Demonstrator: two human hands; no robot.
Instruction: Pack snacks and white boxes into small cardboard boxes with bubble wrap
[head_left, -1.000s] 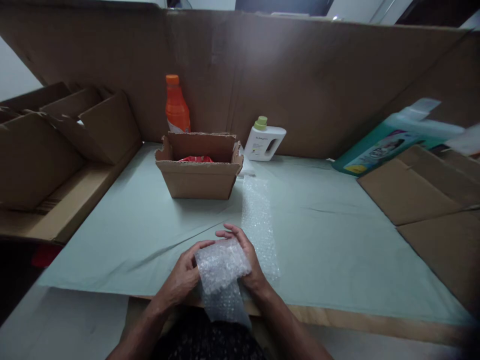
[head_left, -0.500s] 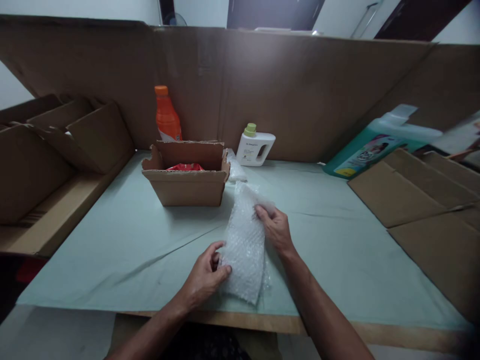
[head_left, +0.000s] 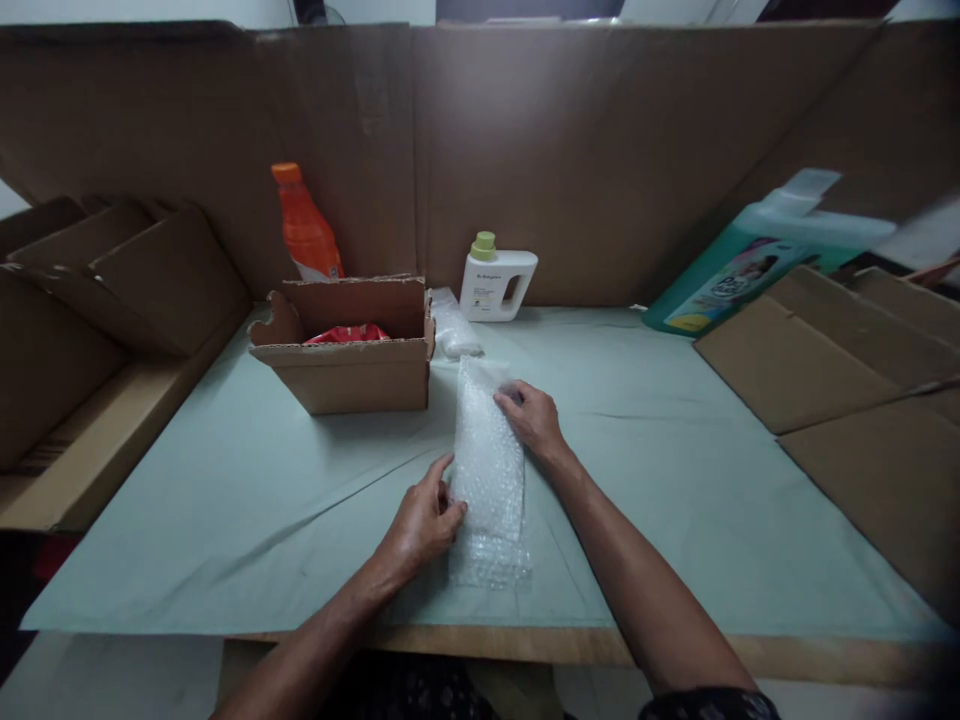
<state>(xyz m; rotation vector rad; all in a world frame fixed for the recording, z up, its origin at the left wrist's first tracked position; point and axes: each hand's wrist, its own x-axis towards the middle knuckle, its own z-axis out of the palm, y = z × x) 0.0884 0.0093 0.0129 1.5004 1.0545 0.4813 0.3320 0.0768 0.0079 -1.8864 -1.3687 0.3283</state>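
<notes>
A long folded strip of bubble wrap (head_left: 487, 460) lies on the pale green cloth in front of me, a thinner layer showing past its near end. With thumb and fingers, my left hand (head_left: 422, 515) grips the strip's left edge. My right hand (head_left: 532, 418) pinches its upper right edge, the fingertips partly hidden. Just left of the strip stands an open cardboard box (head_left: 360, 378) with a red package (head_left: 349, 333) inside. Beyond the strip's far end, a white wrapped bundle (head_left: 452, 328) rests against the box's right side.
At the back stand an orange bottle (head_left: 309, 225) and a white jug with a green cap (head_left: 499, 283). A large teal bottle (head_left: 739, 265) leans at the right, behind folded cardboard (head_left: 795, 350). More cardboard boxes (head_left: 161, 280) are at the left, and a cardboard wall (head_left: 600, 150) closes the back.
The bubble wrap now lies straighter and flatter, and its upper right corner has been folded in. Both hands keep hold of its edges. The view has tipped downward slightly.
</notes>
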